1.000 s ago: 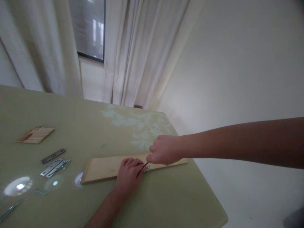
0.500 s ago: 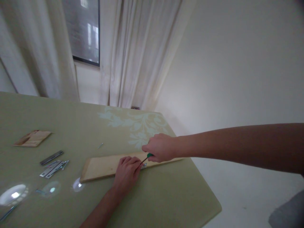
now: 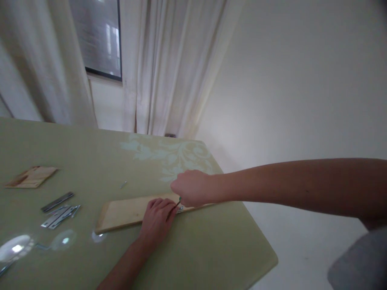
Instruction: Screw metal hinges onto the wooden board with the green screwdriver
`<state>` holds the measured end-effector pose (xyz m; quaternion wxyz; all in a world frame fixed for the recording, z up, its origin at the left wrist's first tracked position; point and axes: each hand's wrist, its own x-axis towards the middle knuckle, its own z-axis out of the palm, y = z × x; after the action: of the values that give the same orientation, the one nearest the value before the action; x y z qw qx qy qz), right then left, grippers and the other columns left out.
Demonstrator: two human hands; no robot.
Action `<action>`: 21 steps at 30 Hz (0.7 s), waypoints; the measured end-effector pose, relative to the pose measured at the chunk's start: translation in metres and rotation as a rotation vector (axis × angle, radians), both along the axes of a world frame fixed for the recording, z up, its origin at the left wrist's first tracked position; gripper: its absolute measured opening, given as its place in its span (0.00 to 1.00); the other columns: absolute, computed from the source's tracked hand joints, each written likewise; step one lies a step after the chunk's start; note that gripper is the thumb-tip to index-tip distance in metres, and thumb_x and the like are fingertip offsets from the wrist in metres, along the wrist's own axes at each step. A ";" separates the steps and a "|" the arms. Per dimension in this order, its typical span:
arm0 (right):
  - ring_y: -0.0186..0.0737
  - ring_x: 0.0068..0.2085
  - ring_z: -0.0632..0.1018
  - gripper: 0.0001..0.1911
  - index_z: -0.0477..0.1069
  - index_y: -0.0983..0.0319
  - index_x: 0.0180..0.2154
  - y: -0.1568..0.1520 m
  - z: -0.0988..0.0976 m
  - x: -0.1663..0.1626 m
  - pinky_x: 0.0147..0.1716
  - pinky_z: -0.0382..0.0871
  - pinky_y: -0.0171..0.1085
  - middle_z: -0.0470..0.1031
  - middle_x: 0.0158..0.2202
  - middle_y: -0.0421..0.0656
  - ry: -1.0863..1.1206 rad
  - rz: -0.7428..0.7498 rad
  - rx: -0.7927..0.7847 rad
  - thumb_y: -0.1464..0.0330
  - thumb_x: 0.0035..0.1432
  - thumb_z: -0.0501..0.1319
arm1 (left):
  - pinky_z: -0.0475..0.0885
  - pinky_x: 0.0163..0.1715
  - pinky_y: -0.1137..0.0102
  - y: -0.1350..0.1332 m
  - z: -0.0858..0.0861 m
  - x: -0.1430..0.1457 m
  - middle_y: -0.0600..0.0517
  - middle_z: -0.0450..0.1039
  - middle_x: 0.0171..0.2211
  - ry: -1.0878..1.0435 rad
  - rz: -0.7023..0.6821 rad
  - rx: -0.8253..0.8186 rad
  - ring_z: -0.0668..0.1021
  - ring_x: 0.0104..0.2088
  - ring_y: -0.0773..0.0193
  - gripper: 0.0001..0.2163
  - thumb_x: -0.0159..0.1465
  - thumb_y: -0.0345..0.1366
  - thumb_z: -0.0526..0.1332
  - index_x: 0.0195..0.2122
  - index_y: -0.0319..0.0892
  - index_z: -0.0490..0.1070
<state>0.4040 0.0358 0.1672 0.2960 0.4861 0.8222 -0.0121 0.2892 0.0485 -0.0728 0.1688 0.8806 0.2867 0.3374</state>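
Note:
A long, pale wooden board [image 3: 121, 214] lies flat on the table. My left hand [image 3: 157, 219] is closed over its near edge, fingers curled on top and thumb side towards the screwdriver tip. In my right hand [image 3: 191, 187], wrapped in a fist, is a screwdriver [image 3: 177, 203]; its thin shaft slants down to the left and only a bit of green handle shows. Beside the tip, a small shiny metal piece [image 3: 180, 209] sits at the board's near edge, partly covered by my fingers. Whether the tip sits in a screw is hidden.
Several metal strips, among them a dark drawer-slide-like bar [image 3: 57, 201] and silver plates [image 3: 60, 216], lie to the left. Farther left is a small wooden piece [image 3: 32, 177]. A screw-like bit [image 3: 123, 185] lies behind the board. The green table [image 3: 223, 249] ends at the right, near the wall.
My right fist has turned about the screwdriver, so less of the green handle shows. The view has shifted slightly to the right; my left hand keeps its place on the board.

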 end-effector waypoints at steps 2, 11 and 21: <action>0.54 0.39 0.84 0.12 0.81 0.65 0.42 0.007 0.000 -0.010 0.29 0.73 0.39 0.84 0.37 0.54 0.044 -0.141 0.002 0.71 0.54 0.66 | 0.66 0.48 0.58 0.000 0.001 0.000 0.52 0.84 0.41 -0.003 0.004 -0.002 0.81 0.42 0.54 0.11 0.74 0.37 0.59 0.40 0.47 0.82; 0.50 0.39 0.83 0.15 0.79 0.63 0.40 0.012 -0.022 0.002 0.36 0.72 0.40 0.84 0.38 0.53 0.332 -0.245 0.409 0.58 0.66 0.61 | 0.66 0.45 0.60 -0.001 0.015 -0.003 0.50 0.83 0.41 0.082 -0.002 -0.016 0.80 0.41 0.56 0.11 0.73 0.35 0.59 0.37 0.45 0.82; 0.32 0.24 0.76 0.23 0.73 0.62 0.28 -0.018 -0.088 0.008 0.25 0.69 0.31 0.75 0.24 0.40 1.875 -0.374 0.210 0.52 0.68 0.60 | 0.67 0.44 0.59 0.000 0.013 -0.005 0.50 0.83 0.38 0.044 -0.002 0.024 0.80 0.40 0.54 0.11 0.72 0.34 0.61 0.35 0.45 0.82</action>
<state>0.4122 0.0183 0.0788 -0.5336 0.4258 0.6306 -0.3692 0.2844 0.0482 -0.0595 0.1522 0.8902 0.2853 0.3210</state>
